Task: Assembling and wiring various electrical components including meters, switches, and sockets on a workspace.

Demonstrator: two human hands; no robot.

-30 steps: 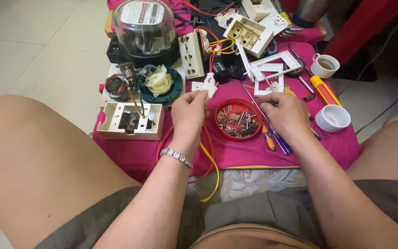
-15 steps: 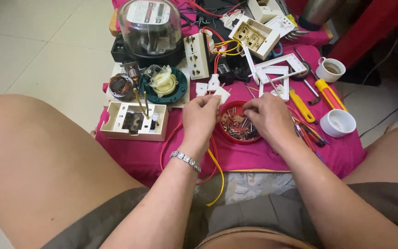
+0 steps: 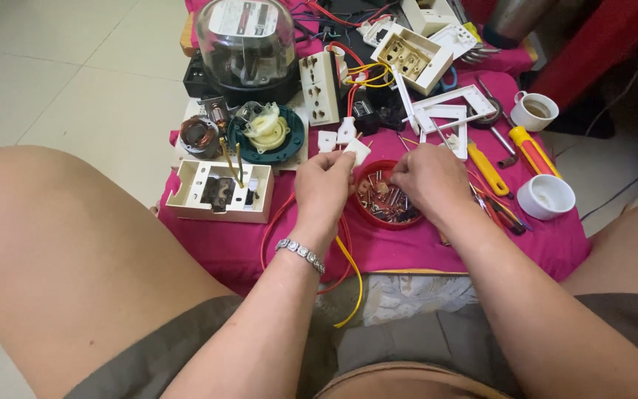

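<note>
We hold a small white plastic piece (image 3: 357, 151) in the fingertips of our left hand (image 3: 324, 188), pinched at its lower end. Its long axis runs diagonally, the free end pointing up and away from us, toward the right hand's side. It sits just above the far-left rim of the red bowl (image 3: 372, 216).

Our right hand (image 3: 431, 179) hovers over the bowl with fingers curled downward into the heap of small metal screws and parts (image 3: 385, 201); we cannot tell whether it grips one.

Just beyond the left hand lie two more small white pieces (image 3: 337, 137), and past them a white socket strip (image 3: 318, 87) standing lengthwise away from us. To the outer side of the left hand sits an open cream switch box (image 3: 219, 191), with a green round part (image 3: 267, 133) and a glass-domed meter (image 3: 245, 44) farther off. To the outer side of the right hand lie a yellow-handled screwdriver (image 3: 487, 168) and a white cup (image 3: 546, 196). Everything rests on a pink cloth (image 3: 407, 247).
</note>
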